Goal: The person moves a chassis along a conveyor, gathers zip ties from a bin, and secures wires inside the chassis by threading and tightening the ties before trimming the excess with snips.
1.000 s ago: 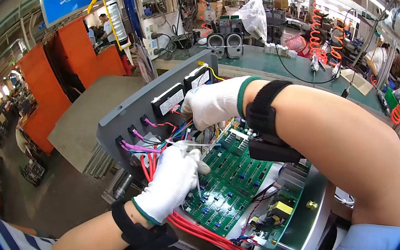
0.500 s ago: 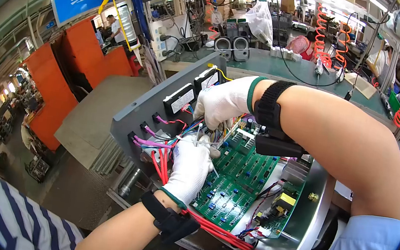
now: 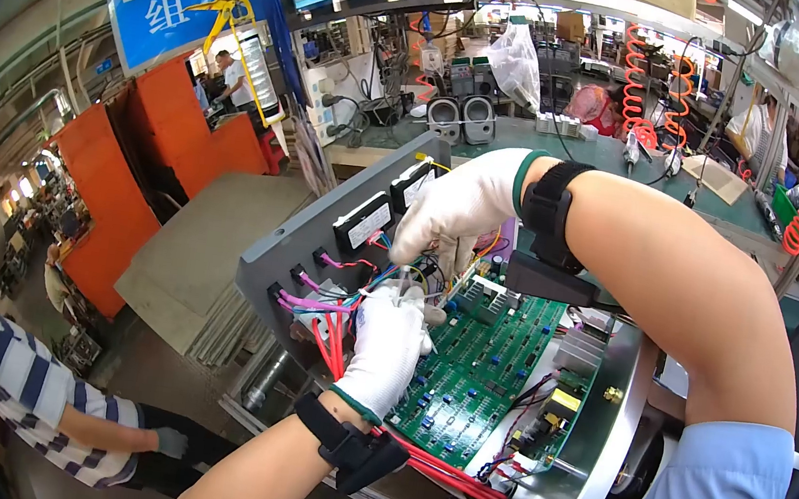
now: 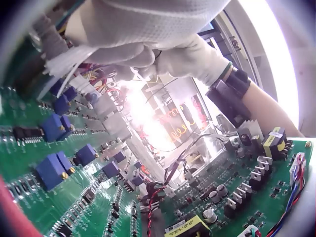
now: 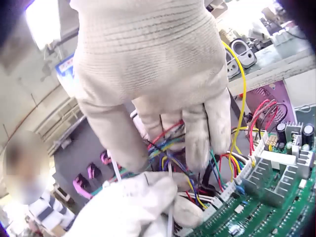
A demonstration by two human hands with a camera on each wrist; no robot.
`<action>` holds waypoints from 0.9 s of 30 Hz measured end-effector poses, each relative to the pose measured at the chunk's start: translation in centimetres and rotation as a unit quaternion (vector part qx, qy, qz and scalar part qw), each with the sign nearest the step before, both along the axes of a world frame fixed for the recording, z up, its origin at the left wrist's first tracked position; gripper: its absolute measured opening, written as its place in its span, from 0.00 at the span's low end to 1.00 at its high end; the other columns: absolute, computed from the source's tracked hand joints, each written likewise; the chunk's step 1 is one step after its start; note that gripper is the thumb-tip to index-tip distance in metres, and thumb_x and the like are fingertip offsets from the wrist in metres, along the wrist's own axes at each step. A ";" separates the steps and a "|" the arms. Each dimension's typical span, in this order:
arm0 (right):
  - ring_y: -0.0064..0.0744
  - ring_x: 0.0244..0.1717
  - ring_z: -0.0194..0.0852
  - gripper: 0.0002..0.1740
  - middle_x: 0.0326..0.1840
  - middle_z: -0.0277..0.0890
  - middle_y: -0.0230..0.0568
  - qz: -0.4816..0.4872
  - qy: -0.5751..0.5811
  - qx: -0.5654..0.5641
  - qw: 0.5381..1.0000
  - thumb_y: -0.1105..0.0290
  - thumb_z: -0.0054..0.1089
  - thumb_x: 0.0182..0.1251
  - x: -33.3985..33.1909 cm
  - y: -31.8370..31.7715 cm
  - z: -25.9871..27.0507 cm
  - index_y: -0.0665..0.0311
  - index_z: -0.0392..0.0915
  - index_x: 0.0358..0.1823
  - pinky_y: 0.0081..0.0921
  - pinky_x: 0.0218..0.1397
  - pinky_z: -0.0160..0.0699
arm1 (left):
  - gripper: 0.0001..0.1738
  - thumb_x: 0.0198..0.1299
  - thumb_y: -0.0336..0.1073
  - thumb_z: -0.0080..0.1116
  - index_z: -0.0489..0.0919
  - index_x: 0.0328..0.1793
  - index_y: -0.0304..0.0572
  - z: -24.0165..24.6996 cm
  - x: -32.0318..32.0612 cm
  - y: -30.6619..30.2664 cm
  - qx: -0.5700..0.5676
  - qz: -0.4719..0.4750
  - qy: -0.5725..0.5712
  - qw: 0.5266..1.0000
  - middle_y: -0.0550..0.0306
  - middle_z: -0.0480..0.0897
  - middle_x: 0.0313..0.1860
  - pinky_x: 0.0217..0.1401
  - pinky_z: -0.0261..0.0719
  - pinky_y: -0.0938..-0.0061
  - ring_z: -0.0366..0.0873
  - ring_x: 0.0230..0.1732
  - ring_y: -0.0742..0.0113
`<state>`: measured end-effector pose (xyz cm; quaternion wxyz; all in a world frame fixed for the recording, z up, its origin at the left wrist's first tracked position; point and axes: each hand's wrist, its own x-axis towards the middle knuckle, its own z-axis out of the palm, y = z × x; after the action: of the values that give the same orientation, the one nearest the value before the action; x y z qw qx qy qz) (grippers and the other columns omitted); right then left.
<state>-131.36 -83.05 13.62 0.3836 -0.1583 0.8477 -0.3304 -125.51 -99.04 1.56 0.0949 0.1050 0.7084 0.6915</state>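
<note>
In a white knit glove, my left hand (image 3: 386, 349) holds white cable ties (image 4: 69, 61), several of them bunched at the fingers in the left wrist view. One tie strip stands up beside the wires in the right wrist view. My right hand (image 3: 466, 206), gloved too, reaches down from above with thumb and fingers around the coloured wires (image 5: 170, 148). The two hands meet at this bundle, along the edge of a green circuit board (image 3: 471, 360). Part of the bundle is hidden behind the fingers.
A grey metal panel (image 3: 294, 246) rises behind the wires, carrying black labelled modules (image 3: 362, 227) and purple-sleeved leads (image 3: 311, 307). Thick red cables (image 3: 450, 478) run along the near edge. A person in a striped shirt (image 3: 29, 382) stands at left. Behind is a green bench (image 3: 594, 152).
The head view has shifted, so the hands and panel sit further right and slightly lower. The person in stripes has come more into view. Both hands stay at the wires.
</note>
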 end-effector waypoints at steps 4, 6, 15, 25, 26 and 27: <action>0.39 0.48 0.81 0.30 0.58 0.75 0.51 -0.131 -0.024 -0.047 0.990 0.59 0.58 0.66 0.0 -0.1 0.0 0.69 0.69 0.65 0.34 0.51 0.85 | 0.13 0.72 0.34 0.46 0.70 0.56 0.33 0.4 0.2 0.1 -0.001 -0.001 -0.024 1.000 0.52 0.84 0.29 0.12 0.58 0.82 0.64 0.11 0.79; 0.36 0.44 0.82 0.24 0.53 0.77 0.49 -0.058 0.079 -0.013 0.995 0.63 0.56 0.64 0.2 -0.2 -0.1 0.68 0.74 0.59 0.31 0.47 0.86 | 0.13 0.72 0.33 0.46 0.70 0.56 0.33 0.7 0.5 0.2 -0.020 0.005 -0.015 1.000 0.53 0.83 0.30 0.12 0.58 0.83 0.63 0.12 0.80; 0.31 0.27 0.83 0.16 0.29 0.82 0.42 -0.049 0.192 0.048 0.979 0.76 0.53 0.57 0.9 -1.4 -0.6 0.65 0.82 0.47 0.26 0.29 0.86 | 0.09 0.68 0.30 0.48 0.71 0.52 0.37 0.3 -0.6 -2.0 -0.239 -0.008 0.293 0.926 0.61 0.77 0.26 0.20 0.65 0.80 0.67 0.19 0.80; 0.31 0.29 0.84 0.16 0.32 0.83 0.42 -0.061 0.184 0.071 0.978 0.75 0.62 0.58 -0.5 -1.2 -0.9 0.63 0.82 0.49 0.27 0.29 0.89 | 0.06 0.60 0.30 0.56 0.75 0.40 0.35 4.9 -1.4 -1.8 -0.320 0.011 0.371 0.872 0.47 0.79 0.23 0.31 0.76 0.62 0.80 0.26 0.53; 0.31 0.29 0.84 0.15 0.31 0.83 0.42 -0.065 0.187 0.075 0.977 0.74 0.64 0.58 -0.7 -1.1 -0.9 0.63 0.83 0.48 0.27 0.28 0.89 | 0.04 0.60 0.29 0.55 0.77 0.37 0.35 5.2 -1.8 -1.8 -0.383 -0.007 0.419 0.823 0.50 0.77 0.19 0.27 0.76 0.67 0.78 0.20 0.61; 0.33 0.31 0.85 0.13 0.30 0.84 0.43 -0.080 0.202 0.066 0.974 0.73 0.67 0.54 -0.8 -1.0 -0.9 0.62 0.85 0.43 0.30 0.32 0.87 | 0.06 0.57 0.30 0.57 0.78 0.30 0.35 5.4 -2.0 -1.7 -0.376 0.020 0.508 0.775 0.44 0.77 0.19 0.30 0.77 0.61 0.80 0.24 0.49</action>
<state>-132.16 -84.09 12.72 0.1861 -0.1279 0.9377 -0.2641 -127.53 -100.77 6.92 -0.2607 0.3832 0.8590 0.2178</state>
